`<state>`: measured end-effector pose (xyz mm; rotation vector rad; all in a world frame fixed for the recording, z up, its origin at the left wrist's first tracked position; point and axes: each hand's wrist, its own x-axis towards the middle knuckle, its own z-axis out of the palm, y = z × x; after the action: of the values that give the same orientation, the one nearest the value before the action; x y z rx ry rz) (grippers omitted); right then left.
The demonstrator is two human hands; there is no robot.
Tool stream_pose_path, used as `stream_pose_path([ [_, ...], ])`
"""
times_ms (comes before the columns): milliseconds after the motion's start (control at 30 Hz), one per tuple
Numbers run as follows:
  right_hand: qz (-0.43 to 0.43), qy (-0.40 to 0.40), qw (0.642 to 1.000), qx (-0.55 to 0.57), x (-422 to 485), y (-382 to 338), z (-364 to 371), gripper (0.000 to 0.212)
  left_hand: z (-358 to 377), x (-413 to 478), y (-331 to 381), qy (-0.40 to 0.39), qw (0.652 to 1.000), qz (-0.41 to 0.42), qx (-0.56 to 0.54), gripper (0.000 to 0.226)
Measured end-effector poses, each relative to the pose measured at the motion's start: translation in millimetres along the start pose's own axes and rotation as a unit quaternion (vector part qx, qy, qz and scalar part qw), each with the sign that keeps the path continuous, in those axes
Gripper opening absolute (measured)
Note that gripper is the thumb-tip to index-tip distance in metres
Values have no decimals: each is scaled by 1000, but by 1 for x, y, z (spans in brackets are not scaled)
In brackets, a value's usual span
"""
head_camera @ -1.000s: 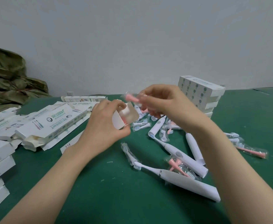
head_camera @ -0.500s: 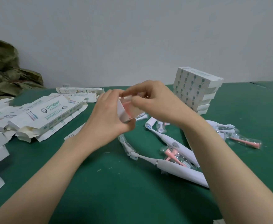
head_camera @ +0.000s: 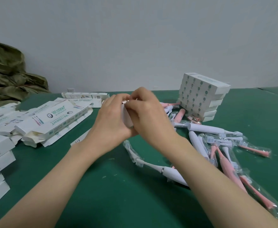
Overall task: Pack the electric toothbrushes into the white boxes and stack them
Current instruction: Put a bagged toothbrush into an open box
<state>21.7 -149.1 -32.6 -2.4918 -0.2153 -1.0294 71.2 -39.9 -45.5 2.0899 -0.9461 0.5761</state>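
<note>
The left hand (head_camera: 112, 124) grips a narrow white cardboard box (head_camera: 127, 118), fingers curled round its body. The box is held left of the stack of closed white boxes with green dots (head_camera: 200, 97), above the green felt tabletop (head_camera: 102, 199). The right hand (head_camera: 151, 117) pinches the upper end of the same box; the flap there is hidden by the fingers. Loose white and pink electric toothbrushes (head_camera: 207, 128), several in clear sleeves, lie in front of the stack, some touching its base. Printed flat cartons (head_camera: 57, 119) lie well left of the stack.
</note>
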Motion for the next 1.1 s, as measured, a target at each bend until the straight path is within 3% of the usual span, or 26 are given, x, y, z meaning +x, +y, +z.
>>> stream_pose_path([
  [100,-24,-90,996,-5,2,5,-6,20,2,-1,-3,-20,1000,10,9,64],
  [233,99,-35,989,101,11,24,-39,18,3,-2,-8,-9,999,8,31,62],
  [300,159,-94,982,46,9,39,-51,9,0,0,-11,-6,999,5,34,66],
  [367,213,-294,927,-93,2,50,-55,16,-1,1,-13,-7,999,-2,35,68],
  [433,240,-470,827,-194,-8,54,-50,31,-2,1,-14,-9,999,-8,35,67],
  [500,236,-560,751,-260,-16,51,-40,34,-1,0,-13,-12,999,-9,33,66],
  [533,223,-572,733,-292,-19,51,-34,35,-2,0,-13,-13,999,-7,33,65],
  [567,207,-569,733,-311,-20,51,-30,35,-2,0,-12,-14,999,-5,34,65],
  [633,203,-536,770,-281,-20,52,-25,27,-2,-1,-12,-17,999,-2,39,64],
  [767,242,-395,883,-79,-11,58,-31,20,-2,0,-12,-14,999,1,45,63],
  [867,229,-324,915,73,-5,57,-43,21,-2,0,-12,-10,999,6,42,62],
  [933,236,-259,911,219,-2,51,-53,24,-2,0,-12,-9,999,7,34,62],
  [1000,242,-198,867,387,1,41,-62,21,-1,-1,-12,-12,1000,7,28,62],
  [1067,221,-144,839,476,3,28,-65,27,-1,-2,-10,-8,1000,9,18,63],
  [1100,207,-119,842,483,3,21,-63,27,-1,-2,-9,-3,1000,12,8,63],
])
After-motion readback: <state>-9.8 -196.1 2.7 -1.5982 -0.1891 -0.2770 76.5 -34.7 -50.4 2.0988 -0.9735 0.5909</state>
